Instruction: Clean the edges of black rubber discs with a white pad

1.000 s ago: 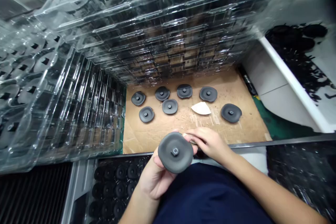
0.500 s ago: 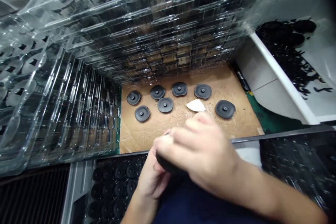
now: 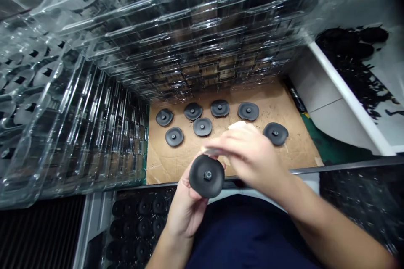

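My left hand (image 3: 184, 210) grips a round black rubber-like disc (image 3: 200, 185) by its edge. The disc's dished face is turned up toward me, with a small stud at its centre. Over its far edge, my right hand (image 3: 249, 151) is closed, fingertips pinched together at the rim. A thin greyish sliver shows under those fingers, but blur hides what it is. Several similar discs, one of them a disc (image 3: 202, 127) just beyond my hands, lie on the cardboard sheet (image 3: 160, 164). A white piece (image 3: 237, 125) is mostly covered by my right hand.
Stacked clear plastic trays (image 3: 202, 25) rise behind the cardboard, with another tray stack (image 3: 94, 113) on the left. At right, a white bin (image 3: 353, 96) holds black scraps. A dark pen-like tool (image 3: 296, 98) lies beside it. A tray of black discs (image 3: 143, 227) sits at lower left.
The held disc has turned from mostly hidden under my right hand to facing me. My right hand has shifted right and up, now covering much of the white piece. The view has shifted slightly.
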The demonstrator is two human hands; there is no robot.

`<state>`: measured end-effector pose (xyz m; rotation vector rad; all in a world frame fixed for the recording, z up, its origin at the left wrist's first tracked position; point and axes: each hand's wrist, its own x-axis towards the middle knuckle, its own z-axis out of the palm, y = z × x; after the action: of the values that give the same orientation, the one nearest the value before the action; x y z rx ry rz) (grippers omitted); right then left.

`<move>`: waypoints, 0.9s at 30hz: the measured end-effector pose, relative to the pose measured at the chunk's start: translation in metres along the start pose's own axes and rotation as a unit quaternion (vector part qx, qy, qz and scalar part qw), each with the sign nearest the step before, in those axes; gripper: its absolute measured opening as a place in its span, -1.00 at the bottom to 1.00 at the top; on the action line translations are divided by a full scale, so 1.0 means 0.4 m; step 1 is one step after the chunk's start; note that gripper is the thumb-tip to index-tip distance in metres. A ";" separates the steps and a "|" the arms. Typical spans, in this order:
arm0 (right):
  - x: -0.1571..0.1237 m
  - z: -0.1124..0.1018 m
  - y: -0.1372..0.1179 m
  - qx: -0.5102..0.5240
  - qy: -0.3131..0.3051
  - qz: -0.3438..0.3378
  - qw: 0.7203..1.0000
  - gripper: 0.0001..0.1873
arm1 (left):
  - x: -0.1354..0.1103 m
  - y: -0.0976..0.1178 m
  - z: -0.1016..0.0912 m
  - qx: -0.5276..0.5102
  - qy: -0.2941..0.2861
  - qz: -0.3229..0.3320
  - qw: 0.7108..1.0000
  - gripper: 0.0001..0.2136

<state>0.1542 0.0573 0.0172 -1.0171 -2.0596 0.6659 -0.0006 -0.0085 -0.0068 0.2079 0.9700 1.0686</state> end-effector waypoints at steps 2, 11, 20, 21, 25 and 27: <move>-0.029 0.014 0.050 -0.006 -0.020 0.080 0.997 -0.77 | -0.004 0.005 -0.006 -0.031 -0.021 0.017 0.999 -0.42; -0.192 0.131 0.120 0.031 -0.093 0.141 0.985 -0.80 | -0.013 0.012 -0.008 -0.048 -0.010 -0.001 0.999 -0.48; -0.125 0.022 0.063 0.041 -0.002 0.198 0.979 -0.79 | -0.023 0.007 0.003 -0.037 -0.046 -0.012 0.998 -0.42; -0.112 0.002 0.035 0.045 0.020 0.182 0.982 -0.78 | -0.024 0.004 0.005 -0.036 -0.047 -0.014 0.998 -0.40; -0.054 -0.042 -0.056 0.057 0.047 -0.051 0.996 -0.74 | -0.024 -0.009 0.006 -0.017 -0.033 -0.022 0.999 -0.37; -0.034 -0.041 -0.071 0.024 -0.002 -0.083 0.996 -0.71 | -0.023 -0.011 0.003 -0.006 -0.024 -0.022 0.999 -0.40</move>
<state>0.1604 0.0325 0.0420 -0.8086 -2.0947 0.6296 0.0021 -0.0179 -0.0034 0.2017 0.9208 1.0244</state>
